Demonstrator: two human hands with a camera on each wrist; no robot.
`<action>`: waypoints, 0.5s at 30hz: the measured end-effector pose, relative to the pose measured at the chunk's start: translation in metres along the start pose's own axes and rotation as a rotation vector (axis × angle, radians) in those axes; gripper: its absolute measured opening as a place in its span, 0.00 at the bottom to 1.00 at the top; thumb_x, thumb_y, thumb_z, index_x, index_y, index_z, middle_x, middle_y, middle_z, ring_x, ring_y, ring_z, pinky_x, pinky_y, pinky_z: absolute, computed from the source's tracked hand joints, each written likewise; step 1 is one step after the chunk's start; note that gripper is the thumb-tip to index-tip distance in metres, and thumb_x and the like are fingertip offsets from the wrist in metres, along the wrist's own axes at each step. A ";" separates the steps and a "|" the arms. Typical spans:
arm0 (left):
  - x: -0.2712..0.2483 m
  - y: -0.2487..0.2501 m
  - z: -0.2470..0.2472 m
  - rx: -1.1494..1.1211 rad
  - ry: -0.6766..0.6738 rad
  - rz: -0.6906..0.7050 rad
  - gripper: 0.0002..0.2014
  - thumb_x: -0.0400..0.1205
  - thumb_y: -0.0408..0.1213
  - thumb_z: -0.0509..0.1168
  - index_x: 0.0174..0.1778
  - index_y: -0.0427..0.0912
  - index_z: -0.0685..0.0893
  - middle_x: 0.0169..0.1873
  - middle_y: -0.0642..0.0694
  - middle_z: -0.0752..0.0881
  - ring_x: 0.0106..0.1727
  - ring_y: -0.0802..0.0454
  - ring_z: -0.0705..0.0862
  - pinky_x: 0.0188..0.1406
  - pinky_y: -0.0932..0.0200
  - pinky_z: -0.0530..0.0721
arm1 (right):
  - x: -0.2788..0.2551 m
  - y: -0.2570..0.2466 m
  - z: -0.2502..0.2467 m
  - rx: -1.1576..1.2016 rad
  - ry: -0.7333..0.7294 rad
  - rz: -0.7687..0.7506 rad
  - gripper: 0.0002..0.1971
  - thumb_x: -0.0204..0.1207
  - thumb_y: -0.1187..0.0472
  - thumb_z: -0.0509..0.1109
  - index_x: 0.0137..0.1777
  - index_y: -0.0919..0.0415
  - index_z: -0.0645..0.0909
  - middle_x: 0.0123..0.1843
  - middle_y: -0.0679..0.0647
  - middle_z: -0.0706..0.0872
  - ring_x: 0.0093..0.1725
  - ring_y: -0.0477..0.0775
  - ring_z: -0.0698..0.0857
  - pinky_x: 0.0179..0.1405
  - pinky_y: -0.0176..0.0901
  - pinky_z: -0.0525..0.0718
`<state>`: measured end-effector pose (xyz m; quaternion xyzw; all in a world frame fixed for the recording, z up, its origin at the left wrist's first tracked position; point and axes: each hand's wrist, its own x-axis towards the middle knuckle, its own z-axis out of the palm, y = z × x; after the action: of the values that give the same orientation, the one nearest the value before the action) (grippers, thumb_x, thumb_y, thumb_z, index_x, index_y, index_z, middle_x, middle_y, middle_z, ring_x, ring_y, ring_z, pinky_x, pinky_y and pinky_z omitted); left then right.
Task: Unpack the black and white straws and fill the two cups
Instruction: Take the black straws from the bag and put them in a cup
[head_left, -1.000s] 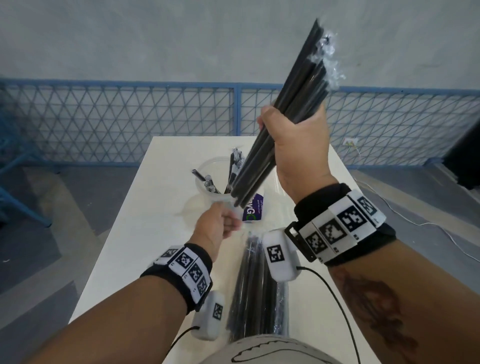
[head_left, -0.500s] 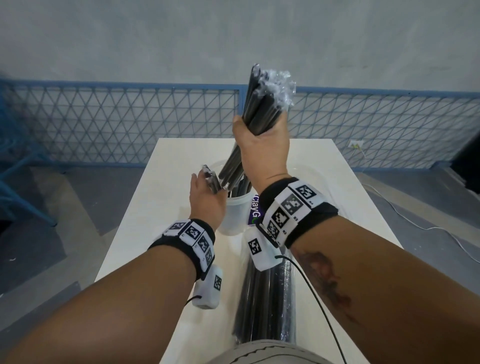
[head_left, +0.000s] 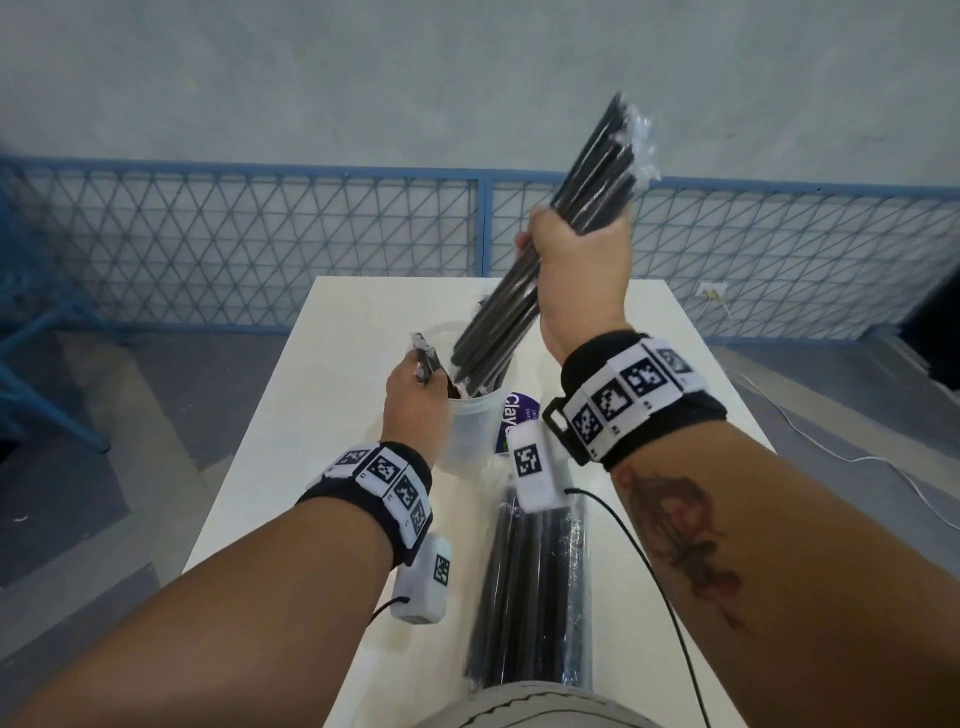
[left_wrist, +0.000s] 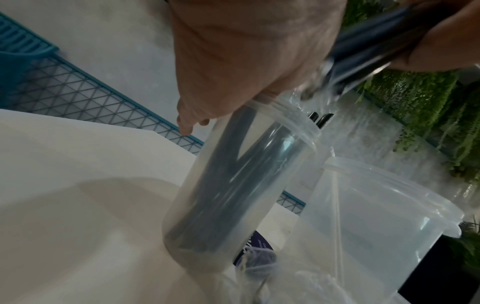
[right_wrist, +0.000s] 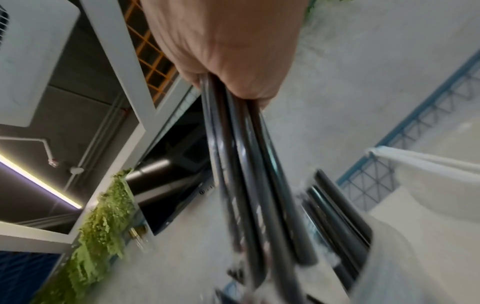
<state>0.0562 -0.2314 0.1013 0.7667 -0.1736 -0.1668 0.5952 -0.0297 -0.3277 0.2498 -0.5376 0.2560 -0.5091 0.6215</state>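
My right hand (head_left: 576, 280) grips a bundle of black straws (head_left: 597, 171) still in clear wrap, tilted up to the right. Its lower ends reach the mouth of a translucent cup (head_left: 475, 421) on the white table (head_left: 322, 415). The right wrist view shows the same bundle of straws (right_wrist: 246, 164) running from my right hand (right_wrist: 228, 51) down toward the cup (right_wrist: 405, 257). At the cup's left rim, my left hand (head_left: 415, 400) holds a few black straws (head_left: 425, 353). In the left wrist view, the cup (left_wrist: 239, 185) holds several black straws, and a second, wider clear cup (left_wrist: 376, 226) stands beside it.
Another wrapped pack of black straws (head_left: 530, 587) lies lengthwise on the table near me. A purple label (head_left: 514, 421) lies beside the cup. Crumpled clear wrap (left_wrist: 285, 283) lies at the cup's foot. A blue mesh fence (head_left: 260, 249) runs behind the table's far edge.
The right hand brought the bundle down and upright into the cup, then tilted it back to the right. The left hand moved from the cup's front to its left rim and took hold of straws.
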 end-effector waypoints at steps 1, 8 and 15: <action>0.001 -0.001 0.000 0.009 0.004 -0.011 0.09 0.81 0.39 0.58 0.51 0.48 0.83 0.52 0.40 0.89 0.53 0.36 0.87 0.61 0.39 0.86 | -0.003 0.008 -0.001 -0.041 0.035 0.007 0.12 0.71 0.64 0.74 0.48 0.54 0.75 0.40 0.56 0.87 0.39 0.59 0.89 0.47 0.64 0.91; 0.016 -0.021 0.007 0.004 0.039 -0.032 0.22 0.71 0.56 0.56 0.57 0.53 0.83 0.57 0.44 0.88 0.59 0.41 0.87 0.67 0.37 0.83 | -0.007 0.027 0.009 -0.062 0.075 -0.070 0.14 0.74 0.59 0.75 0.48 0.43 0.73 0.44 0.50 0.87 0.44 0.57 0.90 0.47 0.52 0.91; 0.006 0.003 0.005 0.013 0.075 -0.031 0.26 0.72 0.48 0.53 0.63 0.46 0.82 0.59 0.39 0.87 0.61 0.36 0.85 0.68 0.36 0.81 | -0.004 0.024 0.012 -0.143 0.035 -0.170 0.16 0.76 0.59 0.75 0.60 0.56 0.74 0.47 0.46 0.86 0.42 0.40 0.86 0.41 0.28 0.85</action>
<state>0.0593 -0.2391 0.1024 0.7787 -0.1406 -0.1460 0.5937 -0.0126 -0.3213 0.2304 -0.5913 0.2558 -0.5499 0.5316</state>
